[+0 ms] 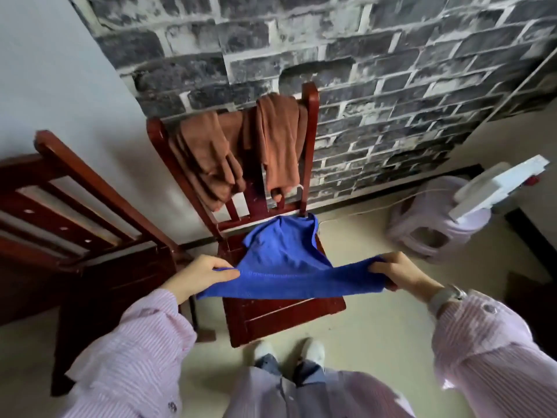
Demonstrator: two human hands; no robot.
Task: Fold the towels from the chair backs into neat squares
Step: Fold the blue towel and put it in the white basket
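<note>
- A blue towel [283,263] is stretched between both hands above the seat of a dark red wooden chair [280,312], its near edge pulled taut into a thick, slightly sagging band.
- The far part of the blue towel runs away from the hands in a rumpled triangle and rests on the seat, its tip touching the base of the chair back.
- The cloth is a plain, saturated blue with a fine terry-like texture and soft creases.
- The left hand [205,277] pinches the towel's left end, fingers curled round the edge.
- The right hand [398,273] grips the right end, cloth bunched inside the closed fingers; a watch [443,298] sits on that wrist.
- Two brown towels [211,158] hang over the top rail of the chair back, one on the left, one [278,143] on the right, both in long loose folds.
- A second wooden chair [75,206] stands to the left.
- A pale plastic stool [434,218] stands near the brick-patterned wall [361,55].
</note>
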